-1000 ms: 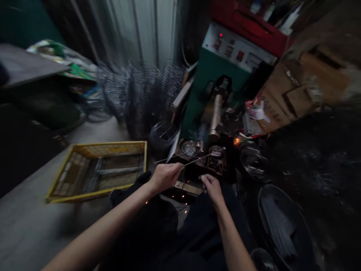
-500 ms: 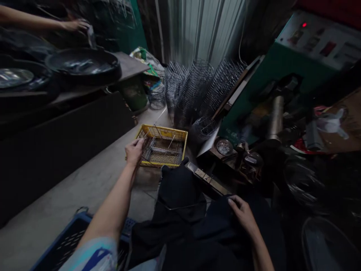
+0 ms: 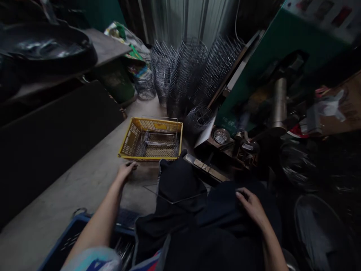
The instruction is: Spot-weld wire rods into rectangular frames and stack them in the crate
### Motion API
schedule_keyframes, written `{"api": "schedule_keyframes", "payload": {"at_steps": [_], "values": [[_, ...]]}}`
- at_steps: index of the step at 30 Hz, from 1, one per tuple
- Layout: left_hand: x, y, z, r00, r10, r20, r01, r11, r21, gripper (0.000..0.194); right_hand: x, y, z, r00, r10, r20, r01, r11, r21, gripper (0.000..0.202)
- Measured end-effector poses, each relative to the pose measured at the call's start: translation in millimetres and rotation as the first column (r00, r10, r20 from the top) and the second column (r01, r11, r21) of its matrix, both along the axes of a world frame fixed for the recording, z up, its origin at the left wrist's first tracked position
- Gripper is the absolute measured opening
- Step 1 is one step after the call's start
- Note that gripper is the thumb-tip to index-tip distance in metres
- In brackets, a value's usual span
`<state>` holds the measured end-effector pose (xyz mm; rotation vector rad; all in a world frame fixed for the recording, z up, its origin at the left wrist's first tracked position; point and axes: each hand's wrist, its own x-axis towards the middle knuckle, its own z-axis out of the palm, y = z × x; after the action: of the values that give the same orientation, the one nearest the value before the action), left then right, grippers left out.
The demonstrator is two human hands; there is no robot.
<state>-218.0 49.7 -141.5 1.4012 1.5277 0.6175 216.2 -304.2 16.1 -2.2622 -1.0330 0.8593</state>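
Note:
My left hand [image 3: 126, 171] is just in front of the near left corner of a yellow plastic crate [image 3: 150, 158]. Its fingers are loosely bent and slightly apart, with nothing visible in them. Thin wire frames [image 3: 162, 143] lie inside the crate, and another wire piece [image 3: 159, 117] shows along its far rim. My right hand [image 3: 251, 205] hovers by my right thigh, thumb and fingers loosely apart, holding nothing I can see. A bent thin wire [image 3: 172, 203] stretches across my dark trousers [image 3: 180, 188], apart from both hands.
Tall stacks of wire baskets [image 3: 187, 71] stand behind the crate. At right is a green machine [image 3: 254, 79] with a small bowl of metal bits [image 3: 221, 136]. A blue crate [image 3: 76, 229] with metal pieces sits at lower left, below a workbench [image 3: 107, 45].
My left hand has drawn back from the yellow crate's left side toward me. Blurred wire above the crate has settled at its far rim. The view has shifted; the co-worker's hand is gone from it.

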Motion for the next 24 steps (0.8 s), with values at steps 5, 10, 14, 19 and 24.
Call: {"api": "schedule_keyframes", "payload": {"at_steps": [5, 10, 14, 19, 24], "values": [[2.2, -30.7, 7.4, 0.984, -0.178, 0.015, 0.178, 0.982, -0.061, 0.06, -12.5, 24.9, -5.5, 0.984, 0.17, 0.047, -0.17, 0.985, -0.017, 0.036], [29.0, -41.8, 20.2, 0.951, -0.294, -0.092, 0.295, 0.955, 0.002, 0.053, -21.7, 20.2, -5.7, 0.956, 0.278, 0.098, -0.281, 0.959, 0.022, 0.031], [50.5, -65.0, 35.6, 0.904, -0.415, -0.106, 0.42, 0.907, 0.03, 0.048, 5.7, -27.8, 5.1, 0.963, 0.078, 0.257, -0.091, 0.995, 0.04, 0.038], [69.0, -114.8, 86.2, 0.793, -0.595, -0.133, 0.61, 0.773, 0.174, 0.035, 68.1, -115.9, 30.4, 0.768, -0.213, 0.604, 0.268, 0.963, -0.002, 0.052], [85.6, -152.3, 127.5, 0.523, -0.733, -0.435, 0.849, 0.397, 0.349, 0.025, 98.5, -181.2, 20.1, 0.649, -0.204, 0.733, 0.378, 0.922, -0.078, 0.056]]}}
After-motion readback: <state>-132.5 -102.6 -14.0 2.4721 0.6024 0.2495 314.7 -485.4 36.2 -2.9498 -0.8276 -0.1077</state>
